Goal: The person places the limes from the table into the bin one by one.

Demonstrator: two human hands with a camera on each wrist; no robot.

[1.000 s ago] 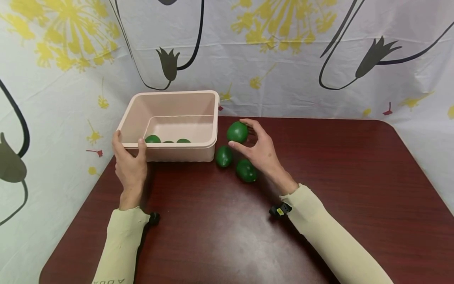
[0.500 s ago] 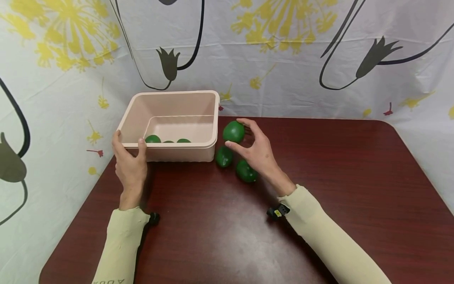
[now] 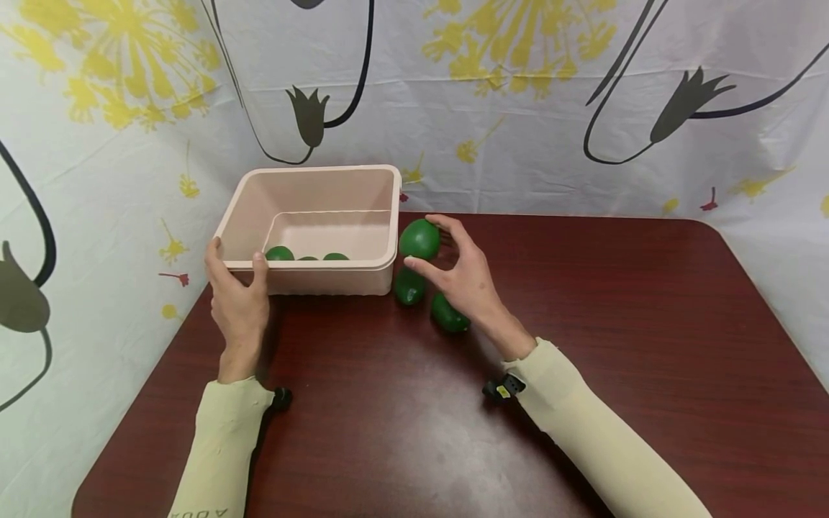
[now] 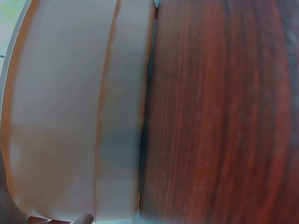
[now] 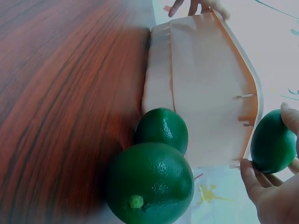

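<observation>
In the head view, my right hand [image 3: 463,277] pinches a smooth dark green avocado [image 3: 419,239] between thumb and fingers. It hovers beside the right end of a pale pink plastic bin [image 3: 317,277], around rim height. My left hand [image 3: 239,306] holds the bin's front left corner, thumb at the front rim and fingers at the left side. Below the held fruit lie two more avocados on the table, one [image 3: 409,288] close to the bin's wall and one [image 3: 449,314] nearer me. The right wrist view shows a pale stem nub on the nearer avocado [image 5: 152,182].
Inside the bin, the tops of a few green avocados [image 3: 280,253] show above the front rim; the rest of them is hidden. A dark reddish wooden table [image 3: 401,403] lies beneath everything. A patterned white cloth [image 3: 518,144] hangs behind and at the left.
My right hand has moved slightly left with the avocado, closer to the bin's right rim, partly covering the loose avocados below. The left hand and the bin have stayed still.
</observation>
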